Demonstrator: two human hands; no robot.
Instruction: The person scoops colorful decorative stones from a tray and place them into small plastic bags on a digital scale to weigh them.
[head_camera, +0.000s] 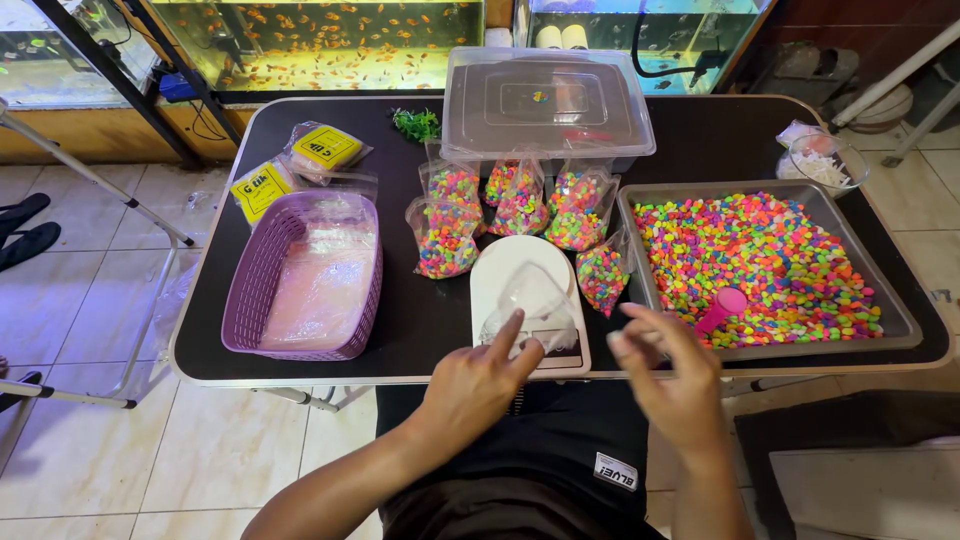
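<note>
We reach our left hand (478, 378) forward from the lower edge of the view, forearm angled up and to the right, wrist straight, index finger extended and the remaining fingers loosely curled; its fingertips pinch the near edge of an empty clear plastic bag (530, 300), which lies open on the white digital kitchen scale (520, 262) at the front of the black folding table (200, 300). Our right hand (672, 375) rises beside it, palm turned toward the left hand, fingers slightly spread and bent, thumb apart; it holds nothing, and its fingertips hover just beside the bag's right edge; whether they touch the plastic we cannot tell. Just right of this hand, a pink plastic scoop (722, 308) rests in the grey rectangular tray (900, 320) filled with multicoloured aquarium gravel. Behind the scale stand several small clear bags of the same coloured gravel (447, 235), and behind those a clear lidded plastic storage box (545, 100). To the left sits a purple woven plastic basket (255, 290) holding flat clear bags.
</note>
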